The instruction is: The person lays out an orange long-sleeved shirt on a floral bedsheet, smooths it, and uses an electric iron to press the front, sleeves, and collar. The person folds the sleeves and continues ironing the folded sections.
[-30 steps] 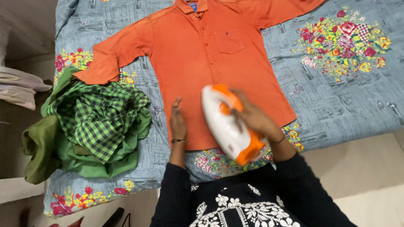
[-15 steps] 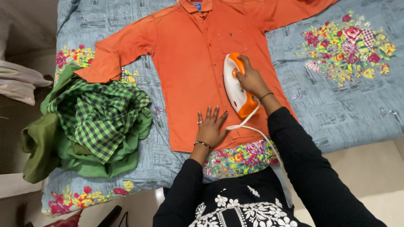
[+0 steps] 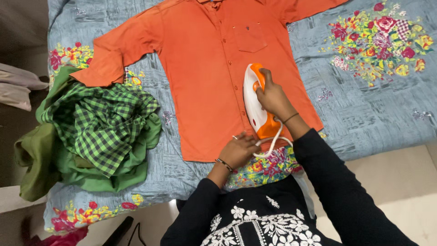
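An orange long-sleeved shirt (image 3: 205, 68) lies spread flat, front up, on a blue floral sheet (image 3: 373, 109). My right hand (image 3: 274, 97) grips the orange handle of a white and orange iron (image 3: 253, 105), which rests on the shirt's lower right front beside the button line. My left hand (image 3: 240, 150) is curled at the shirt's bottom hem, fingers closed on the cloth. The iron's white cord (image 3: 269, 146) loops from the iron's rear right beside this hand. Both arms are in black sleeves.
A heap of green checked and plain green clothes (image 3: 95, 132) lies on the sheet left of the shirt. Pale folded cloth (image 3: 18, 86) sits at the far left edge. Light floor (image 3: 400, 187) shows at the lower right, and a dark object (image 3: 120, 230) on the floor below.
The iron came onto the shirt's right front and then slid slightly down toward the hem. My left hand went from flat on the shirt to curled at its bottom hem.
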